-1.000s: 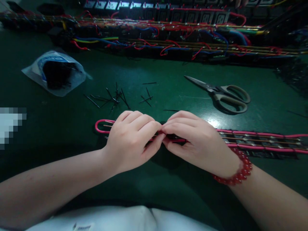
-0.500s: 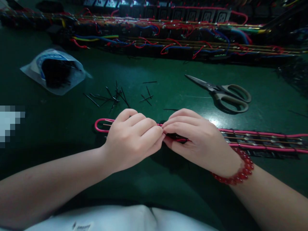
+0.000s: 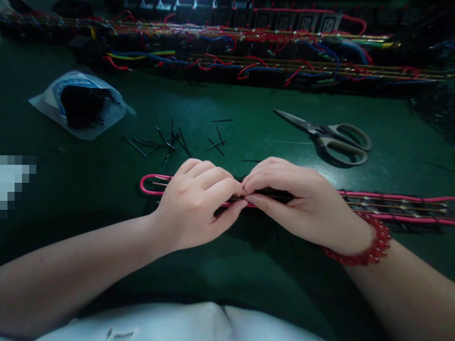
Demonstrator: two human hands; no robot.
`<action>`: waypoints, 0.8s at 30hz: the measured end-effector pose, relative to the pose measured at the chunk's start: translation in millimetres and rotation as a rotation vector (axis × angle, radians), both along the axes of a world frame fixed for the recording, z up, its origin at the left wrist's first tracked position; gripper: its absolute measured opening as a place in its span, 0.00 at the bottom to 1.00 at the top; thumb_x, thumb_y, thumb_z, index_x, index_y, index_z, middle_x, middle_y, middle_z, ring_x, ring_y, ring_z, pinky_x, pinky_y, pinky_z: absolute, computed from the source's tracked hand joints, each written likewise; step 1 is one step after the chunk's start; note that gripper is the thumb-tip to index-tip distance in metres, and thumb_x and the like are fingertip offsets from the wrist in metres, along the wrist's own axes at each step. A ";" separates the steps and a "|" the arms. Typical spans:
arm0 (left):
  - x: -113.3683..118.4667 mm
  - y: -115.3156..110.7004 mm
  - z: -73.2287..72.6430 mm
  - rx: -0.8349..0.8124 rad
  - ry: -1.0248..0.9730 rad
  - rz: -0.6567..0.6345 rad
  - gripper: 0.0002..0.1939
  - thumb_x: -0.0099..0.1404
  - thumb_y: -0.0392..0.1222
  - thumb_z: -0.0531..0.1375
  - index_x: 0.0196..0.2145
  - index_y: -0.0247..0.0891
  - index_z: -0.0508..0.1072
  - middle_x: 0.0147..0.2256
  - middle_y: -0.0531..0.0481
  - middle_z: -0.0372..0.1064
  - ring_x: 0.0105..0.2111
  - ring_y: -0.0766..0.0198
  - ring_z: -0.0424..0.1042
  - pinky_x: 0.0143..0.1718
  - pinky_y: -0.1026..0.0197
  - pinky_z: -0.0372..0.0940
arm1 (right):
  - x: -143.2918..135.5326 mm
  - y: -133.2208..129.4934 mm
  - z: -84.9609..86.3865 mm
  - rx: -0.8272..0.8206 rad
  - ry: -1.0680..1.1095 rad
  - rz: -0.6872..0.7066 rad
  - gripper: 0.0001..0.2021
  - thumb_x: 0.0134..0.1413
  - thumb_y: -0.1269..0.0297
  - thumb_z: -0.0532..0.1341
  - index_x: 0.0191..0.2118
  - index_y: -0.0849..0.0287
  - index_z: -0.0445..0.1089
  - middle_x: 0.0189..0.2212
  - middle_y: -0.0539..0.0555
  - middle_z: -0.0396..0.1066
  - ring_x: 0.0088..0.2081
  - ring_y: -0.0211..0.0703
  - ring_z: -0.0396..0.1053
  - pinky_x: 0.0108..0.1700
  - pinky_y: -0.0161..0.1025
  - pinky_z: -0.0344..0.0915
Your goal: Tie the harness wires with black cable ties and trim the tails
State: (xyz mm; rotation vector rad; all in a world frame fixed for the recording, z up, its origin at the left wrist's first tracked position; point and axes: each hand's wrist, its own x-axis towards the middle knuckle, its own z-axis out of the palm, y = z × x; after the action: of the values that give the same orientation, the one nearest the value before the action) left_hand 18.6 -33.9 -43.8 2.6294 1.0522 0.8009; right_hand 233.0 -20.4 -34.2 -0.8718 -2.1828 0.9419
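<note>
My left hand (image 3: 199, 203) and my right hand (image 3: 295, 194) meet fingertip to fingertip over a long narrow strip with metal rods (image 3: 387, 207). A pink-red cable (image 3: 142, 184) runs along both sides of the strip and bends in a U at its left end. Both hands are closed in a pinch at the cable; what lies between the fingertips is too small and hidden to make out. Dark ties (image 3: 382, 198) cross the strip right of my right hand. Beyond my hands lie several thin black cable ties (image 3: 170, 142), loosely scattered.
An open plastic bag (image 3: 94, 128) of black pieces lies at left. Scissors (image 3: 323, 135) rest at right, blades pointing left. Across the back stand wired strips (image 3: 256, 68) with red, blue and yellow-green wires. All this is on a green tabletop (image 3: 213, 274).
My right hand has shifted slightly right, and its thumb and fingers show more gap behind the pinch. My left thumb has moved apart from its fingers somewhat. The strip stays in place.
</note>
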 end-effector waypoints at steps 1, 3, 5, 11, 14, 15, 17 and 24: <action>-0.1 0.1 0.2 -0.014 -0.001 0.003 0.06 0.70 0.40 0.59 0.34 0.39 0.73 0.34 0.51 0.77 0.35 0.61 0.72 0.39 0.55 0.62 | 0.8 0.4 0.0 -0.010 0.004 0.007 0.03 0.60 0.72 0.64 0.36 0.58 0.75 0.34 0.52 0.78 0.38 0.41 0.73 0.42 0.41 0.71; -0.4 0.5 0.8 -0.038 -0.003 0.012 0.06 0.69 0.40 0.60 0.35 0.38 0.73 0.35 0.51 0.77 0.35 0.61 0.72 0.39 0.55 0.62 | 1.7 0.6 -0.1 -0.019 0.010 0.012 0.03 0.60 0.72 0.64 0.36 0.58 0.75 0.34 0.51 0.78 0.39 0.41 0.73 0.43 0.41 0.71; -0.6 0.9 1.6 -0.057 -0.002 0.019 0.05 0.69 0.40 0.60 0.35 0.38 0.74 0.35 0.51 0.77 0.35 0.61 0.72 0.39 0.55 0.62 | 1.9 0.4 0.0 -0.023 0.006 0.005 0.03 0.60 0.72 0.64 0.36 0.58 0.76 0.34 0.51 0.78 0.39 0.41 0.73 0.43 0.40 0.71; -1.4 1.8 4.4 -0.130 0.005 0.032 0.05 0.69 0.40 0.60 0.35 0.39 0.75 0.35 0.51 0.77 0.36 0.62 0.72 0.40 0.55 0.63 | 0.5 -0.6 0.0 -0.027 -0.005 -0.002 0.05 0.60 0.73 0.63 0.35 0.57 0.74 0.34 0.51 0.77 0.40 0.41 0.73 0.42 0.40 0.72; -1.3 2.5 5.7 -0.185 0.003 0.034 0.05 0.68 0.40 0.61 0.35 0.39 0.75 0.35 0.52 0.77 0.36 0.62 0.71 0.39 0.56 0.63 | -0.5 -0.7 -0.5 -0.012 -0.006 -0.002 0.06 0.60 0.75 0.62 0.36 0.58 0.74 0.35 0.52 0.76 0.40 0.41 0.72 0.42 0.40 0.71; -1.1 2.7 6.1 -0.201 0.001 0.034 0.05 0.68 0.40 0.61 0.35 0.39 0.75 0.35 0.52 0.77 0.35 0.62 0.70 0.39 0.56 0.63 | -0.7 -0.8 -0.4 -0.007 -0.008 0.000 0.06 0.60 0.75 0.62 0.36 0.58 0.73 0.36 0.52 0.76 0.40 0.41 0.72 0.42 0.39 0.71; -0.5 2.8 6.7 -0.225 0.002 0.034 0.05 0.68 0.40 0.61 0.34 0.39 0.75 0.34 0.52 0.76 0.35 0.62 0.69 0.38 0.56 0.63 | -0.6 -1.1 0.2 -0.004 -0.016 0.009 0.06 0.60 0.76 0.62 0.35 0.58 0.73 0.36 0.52 0.76 0.40 0.41 0.72 0.41 0.39 0.71; 1.2 1.9 7.8 -0.256 0.023 0.034 0.06 0.67 0.39 0.61 0.32 0.39 0.74 0.32 0.53 0.75 0.34 0.62 0.68 0.38 0.56 0.61 | 0.1 -1.4 0.7 -0.020 -0.013 0.009 0.06 0.60 0.76 0.61 0.35 0.58 0.72 0.35 0.52 0.75 0.40 0.40 0.71 0.41 0.38 0.70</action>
State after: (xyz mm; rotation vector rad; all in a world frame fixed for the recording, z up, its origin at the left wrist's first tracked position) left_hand 19.8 -32.0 -36.1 2.4167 1.1264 0.5993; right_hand 233.1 -21.9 -33.5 -0.8802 -2.1934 0.9662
